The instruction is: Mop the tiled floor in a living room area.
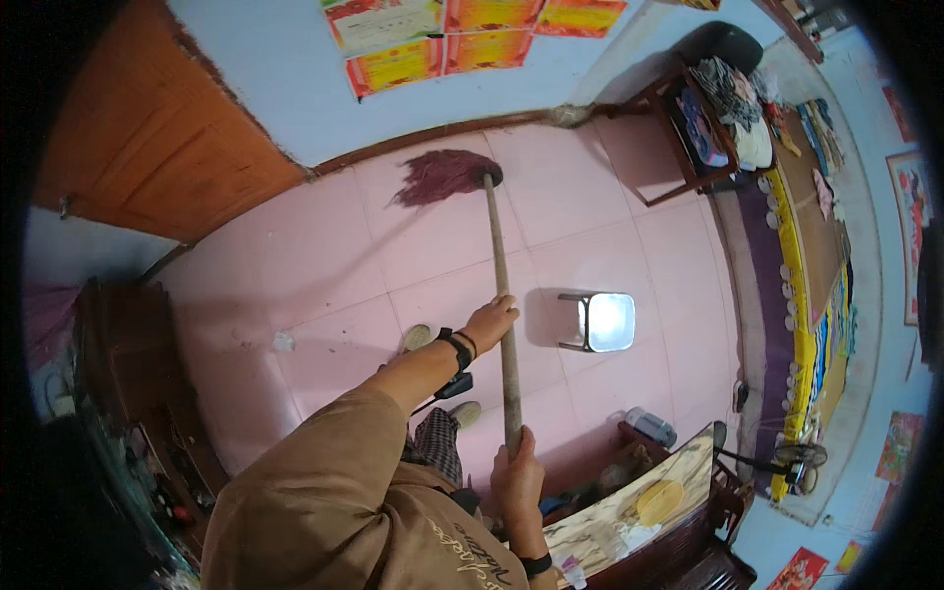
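A mop with a wooden handle (pixel 496 243) stretches away from me across the pink tiled floor. Its dark red mop head (pixel 448 177) lies spread on the tiles near the far wall. My left hand (pixel 490 324) grips the handle around its middle; a black band circles that wrist. Closer to my body, my right hand (pixel 518 472) is closed around the handle's near end, also with a black band on the wrist. To the right of the handle stands a small stool (pixel 611 322) with a shiny square seat and dark legs.
An orange-brown wooden door (pixel 147 118) is at upper left. Clothes pile on a wooden chair (pixel 693 140) beside a bed with a yellow-edged cover (pixel 793 295). A marble-patterned table (pixel 627 509) and a clear plastic container (pixel 650 426) are at lower right. A dark wooden cabinet (pixel 140 369) stands left.
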